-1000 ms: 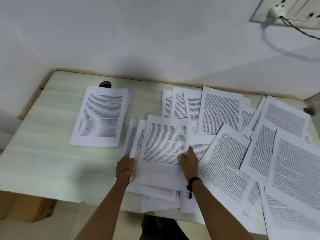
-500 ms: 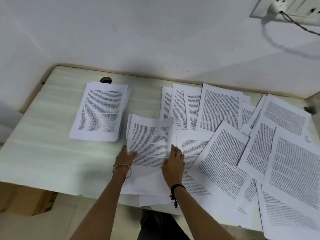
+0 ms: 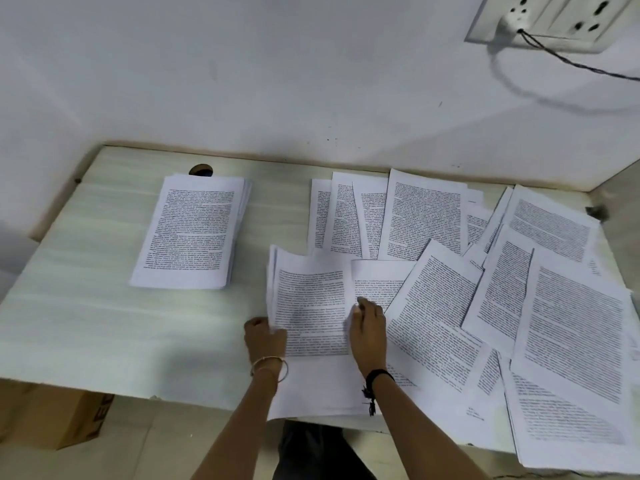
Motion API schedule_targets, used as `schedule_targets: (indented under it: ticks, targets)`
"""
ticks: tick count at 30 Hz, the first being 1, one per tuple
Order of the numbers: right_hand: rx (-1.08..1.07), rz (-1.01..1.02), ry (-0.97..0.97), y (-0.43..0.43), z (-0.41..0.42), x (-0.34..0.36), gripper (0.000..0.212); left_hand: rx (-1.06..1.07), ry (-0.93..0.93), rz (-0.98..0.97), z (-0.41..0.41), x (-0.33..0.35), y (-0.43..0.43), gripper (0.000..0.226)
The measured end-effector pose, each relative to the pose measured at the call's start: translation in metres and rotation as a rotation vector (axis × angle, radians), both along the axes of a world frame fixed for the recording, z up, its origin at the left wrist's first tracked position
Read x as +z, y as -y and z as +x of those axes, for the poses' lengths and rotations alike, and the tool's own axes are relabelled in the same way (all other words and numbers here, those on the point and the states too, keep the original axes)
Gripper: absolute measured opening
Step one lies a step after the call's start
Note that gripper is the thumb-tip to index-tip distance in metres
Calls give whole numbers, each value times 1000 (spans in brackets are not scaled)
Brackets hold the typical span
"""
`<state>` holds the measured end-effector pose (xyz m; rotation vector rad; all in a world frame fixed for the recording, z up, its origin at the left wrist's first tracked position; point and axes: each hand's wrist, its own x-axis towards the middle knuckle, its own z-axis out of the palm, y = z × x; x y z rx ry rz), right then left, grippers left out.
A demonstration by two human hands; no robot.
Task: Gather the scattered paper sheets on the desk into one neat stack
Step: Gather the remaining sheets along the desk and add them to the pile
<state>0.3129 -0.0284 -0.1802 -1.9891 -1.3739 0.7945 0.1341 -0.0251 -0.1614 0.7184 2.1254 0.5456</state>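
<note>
A neat stack of printed sheets [image 3: 192,233] lies at the back left of the pale desk [image 3: 86,306]. A small bundle of sheets [image 3: 310,306] sits near the front edge, slightly lifted at its far end. My left hand [image 3: 265,337] grips the bundle's left edge. My right hand [image 3: 369,327] holds its right edge, fingers curled. Several scattered printed sheets [image 3: 519,289] overlap across the right half of the desk, some hanging over the front edge.
A white wall runs along the back. A socket panel [image 3: 561,22] with a plug and dark cable is at the upper right. A round cable hole [image 3: 201,169] lies behind the stack. A cardboard box [image 3: 59,417] stands under the desk at left.
Both hands have drawn several loose sheets together and shifted them left into one bundle. Its far end is now lifted off the desk.
</note>
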Motion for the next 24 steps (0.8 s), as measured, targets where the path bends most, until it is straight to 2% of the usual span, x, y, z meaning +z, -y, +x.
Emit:
schedule_targets:
  ticks: [2,5,8,12,16,20,24]
  targets:
    - [-25,-42,-1,-3,4,-2,36,-10,52,34,16,-2,0,31]
    - [-97,-74,-9,-5,13,-1,38,42,300,28,23,-4,-10,50]
    - [-93,-85,-23,-3,24,-3,39,-105,473,-35,24,-2,-18,62]
    - [-57,-104,-34,-4,31,0,42,-237,414,-68,25,-2,-13,62]
    - [-64,-31,-64,-4,33,5,53,-201,301,12,17,3,-16,40]
    - [-47,-34,51,-5,41,7,62,-196,285,65,-20,14,-27,53]
    - [-43,-77,98,-10,41,8,70,-94,375,152,-64,35,-38,43]
